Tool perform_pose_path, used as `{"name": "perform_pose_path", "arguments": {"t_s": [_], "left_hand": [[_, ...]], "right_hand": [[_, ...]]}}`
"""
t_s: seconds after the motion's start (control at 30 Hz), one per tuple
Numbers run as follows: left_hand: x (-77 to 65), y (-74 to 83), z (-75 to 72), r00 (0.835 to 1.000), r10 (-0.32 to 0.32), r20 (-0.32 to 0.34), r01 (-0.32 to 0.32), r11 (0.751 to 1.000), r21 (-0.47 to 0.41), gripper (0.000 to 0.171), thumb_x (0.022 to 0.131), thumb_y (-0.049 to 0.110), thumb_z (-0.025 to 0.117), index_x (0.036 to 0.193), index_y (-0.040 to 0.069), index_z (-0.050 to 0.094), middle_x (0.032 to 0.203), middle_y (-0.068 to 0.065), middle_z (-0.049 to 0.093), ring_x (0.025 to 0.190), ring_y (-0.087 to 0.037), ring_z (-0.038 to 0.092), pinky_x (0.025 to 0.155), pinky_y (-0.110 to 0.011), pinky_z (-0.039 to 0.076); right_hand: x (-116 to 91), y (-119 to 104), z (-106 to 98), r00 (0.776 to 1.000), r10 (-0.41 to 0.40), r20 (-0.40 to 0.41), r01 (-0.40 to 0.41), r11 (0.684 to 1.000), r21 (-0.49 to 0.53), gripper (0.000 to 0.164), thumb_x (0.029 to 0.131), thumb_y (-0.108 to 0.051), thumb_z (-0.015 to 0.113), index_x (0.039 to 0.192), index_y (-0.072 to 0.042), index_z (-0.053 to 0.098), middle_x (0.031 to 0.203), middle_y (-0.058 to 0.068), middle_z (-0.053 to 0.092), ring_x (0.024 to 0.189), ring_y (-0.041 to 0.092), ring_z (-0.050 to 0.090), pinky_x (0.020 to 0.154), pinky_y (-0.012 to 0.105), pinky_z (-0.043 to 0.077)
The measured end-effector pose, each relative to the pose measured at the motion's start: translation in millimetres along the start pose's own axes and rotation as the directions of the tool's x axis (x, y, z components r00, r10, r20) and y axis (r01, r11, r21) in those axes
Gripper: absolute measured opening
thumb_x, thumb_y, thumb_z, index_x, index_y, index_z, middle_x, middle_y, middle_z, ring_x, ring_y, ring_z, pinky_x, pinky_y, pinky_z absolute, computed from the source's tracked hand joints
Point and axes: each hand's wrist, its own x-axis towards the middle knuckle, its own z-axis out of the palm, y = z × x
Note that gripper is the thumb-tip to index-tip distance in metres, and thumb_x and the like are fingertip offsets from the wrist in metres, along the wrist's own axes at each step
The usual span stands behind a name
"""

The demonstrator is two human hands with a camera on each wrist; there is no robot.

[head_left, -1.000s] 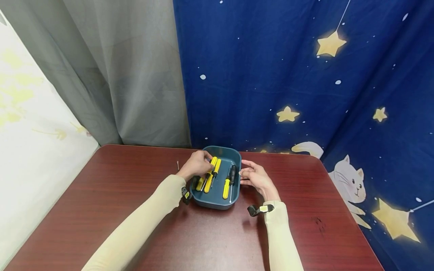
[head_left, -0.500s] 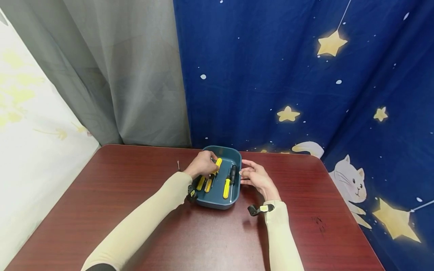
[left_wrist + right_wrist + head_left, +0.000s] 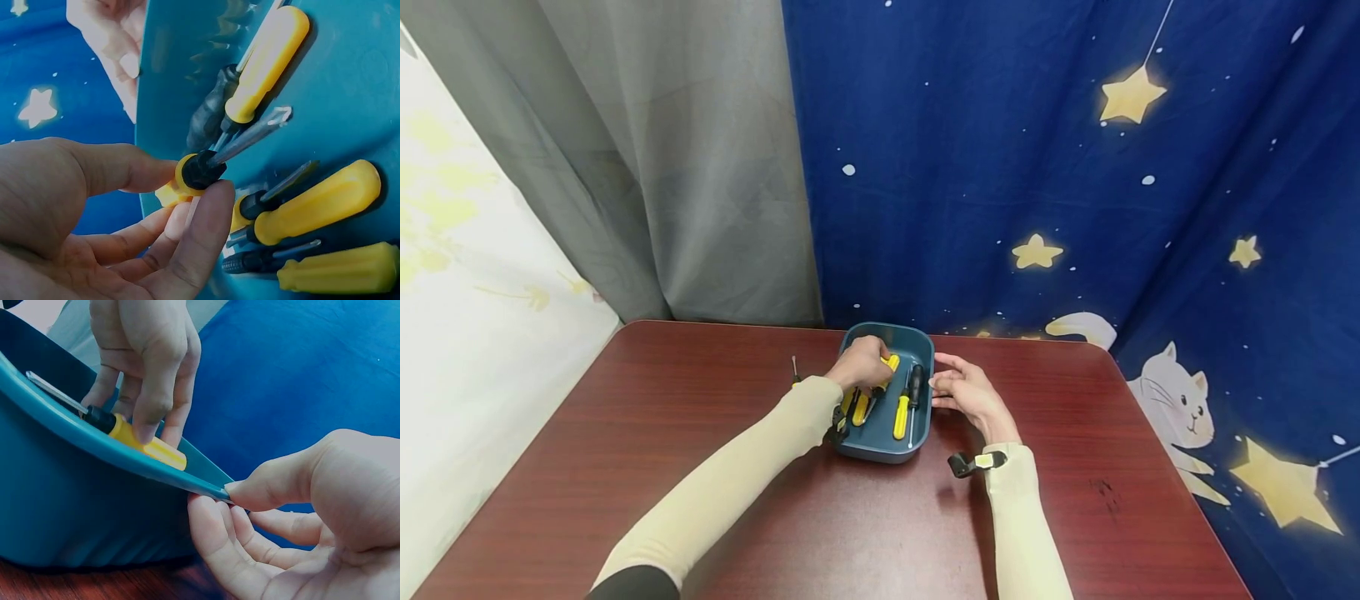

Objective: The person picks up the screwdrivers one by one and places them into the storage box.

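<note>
My left hand [image 3: 861, 364] is inside the blue plastic box [image 3: 880, 455], pinching a screwdriver [image 3: 164, 452] between thumb and fingers. This screwdriver has a yellow handle, a black collar and a metal shaft; in the left wrist view its tip is raised over the box floor. On the box's right side my right hand [image 3: 972, 398] pinches the rim [image 3: 150, 467] with its thumb and fingers. A black-handled screwdriver [image 3: 915, 385] and a yellow-handled one [image 3: 901, 418] lie along the right wall. Several more yellow-handled screwdrivers [image 3: 319, 203] lie at the left, partly hidden under my left hand.
A small screwdriver [image 3: 794, 368] lies on the red-brown table [image 3: 700, 392] left of the box, partly hidden by my left sleeve. Behind the table's far edge hang a grey curtain [image 3: 730, 183] and a blue curtain with stars [image 3: 940, 183].
My left hand has moved to the right across the box, carrying the yellow-handled screwdriver. More of the small screwdriver on the table now shows. My right hand has stayed at the rim.
</note>
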Motion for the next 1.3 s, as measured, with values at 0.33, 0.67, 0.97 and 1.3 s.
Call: {"name": "perform_pose_path", "arguments": {"t_s": [0.33,0.67,0.97,1.3], "left_hand": [[10.9,8.0,11.9,0.998,-0.054,0.011,0.053,0.997,0.052,0.044,0.087,0.002,0.067,0.056,0.016,0.038,0.053,0.003,0.032,0.044,-0.013,0.046,0.066,-0.038,0.064],[19.4,14.5,21.2,0.998,-0.060,0.027,0.056,0.989,0.137,0.024,0.089,0.005,0.067,0.070,0.010,0.054,0.057,-0.001,0.044,0.056,-0.020,0.068,0.062,-0.034,0.063],[23.6,19.2,28.5,0.999,-0.041,0.021,0.037,0.982,0.183,0.013,0.090,0.007,0.070,0.100,0.001,0.065,0.086,-0.012,0.063,0.061,-0.020,0.070,0.059,-0.034,0.063],[30.0,19.8,33.6,0.996,-0.085,0.033,0.079,0.984,0.158,0.014,0.092,0.005,0.070,0.104,-0.001,0.065,0.086,-0.013,0.064,0.064,-0.022,0.071,0.057,-0.034,0.063]], "right_hand": [[0,1,-2,1.000,-0.010,0.016,0.009,1.000,0.007,0.062,0.094,0.005,0.057,0.154,-0.006,0.042,0.098,0.009,0.066,0.078,0.016,0.066,0.075,0.033,0.063],[0,2,-2,1.000,0.000,0.004,0.000,1.000,0.012,0.063,0.094,0.005,0.057,0.154,-0.005,0.041,0.096,0.008,0.067,0.078,0.015,0.066,0.075,0.034,0.063],[0,0,-2,1.000,0.014,-0.001,-0.014,1.000,0.017,0.063,0.094,0.004,0.059,0.153,-0.009,0.043,0.100,0.011,0.068,0.079,0.016,0.068,0.078,0.035,0.064],[-1,-1,-2,1.000,0.001,0.007,-0.001,1.000,0.011,0.063,0.093,0.006,0.057,0.153,-0.007,0.043,0.103,0.015,0.069,0.077,0.015,0.068,0.082,0.041,0.064]]}}
